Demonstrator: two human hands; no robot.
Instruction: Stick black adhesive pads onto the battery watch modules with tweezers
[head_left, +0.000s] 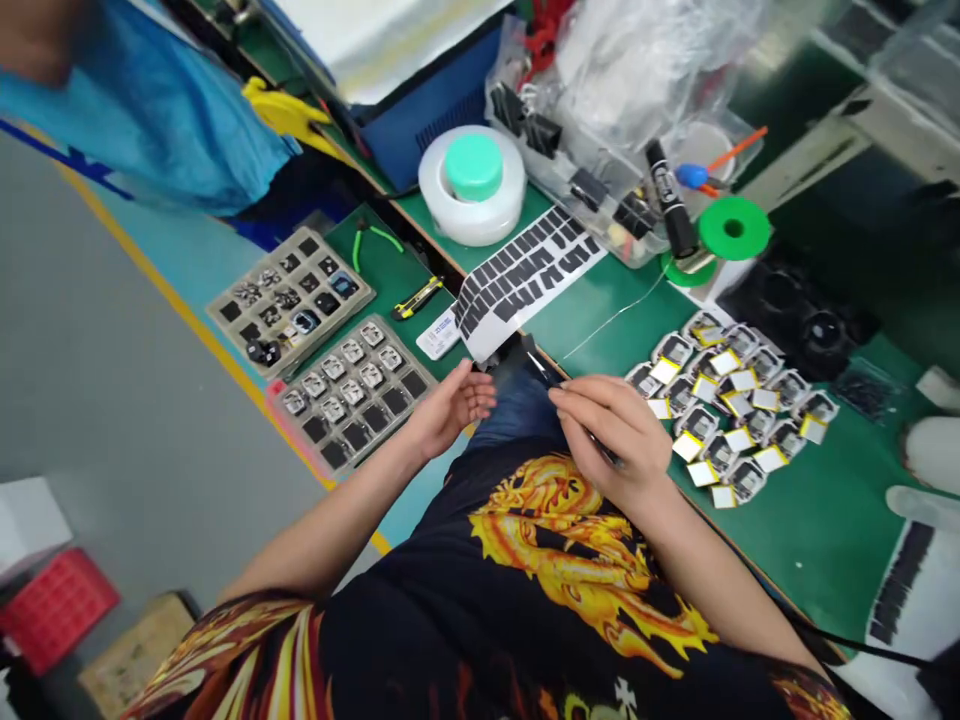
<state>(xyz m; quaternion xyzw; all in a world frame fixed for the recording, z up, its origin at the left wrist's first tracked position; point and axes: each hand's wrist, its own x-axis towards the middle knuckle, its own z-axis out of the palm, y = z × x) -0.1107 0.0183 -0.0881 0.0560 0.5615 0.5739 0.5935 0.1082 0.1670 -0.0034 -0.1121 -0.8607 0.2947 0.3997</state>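
Observation:
My right hand [619, 430] is closed around a pair of dark tweezers [543, 369], which point up and to the left. At their tip is a small black piece, probably one of the black stickers. My left hand [456, 408] has its palm turned inward and its fingers loosely curled and apart, with no object visible in it. Just above its thumb is the curled near end of a white sheet [491, 338] bearing rows of black stickers. Left of that hand, a clear tray [352, 462] holds several small silver-and-white device parts and black squares.
Several small device assemblies with battery packs [739, 385] cover the right of the green bench [600, 345]. A second parts tray [360, 305], green-handled pliers [371, 240] and a yellow cutter knife [418, 298] lie left. Behind are a tape roll [431, 190] and a plastic bin [637, 250]. A blue-sleeved person [165, 110] is upper left.

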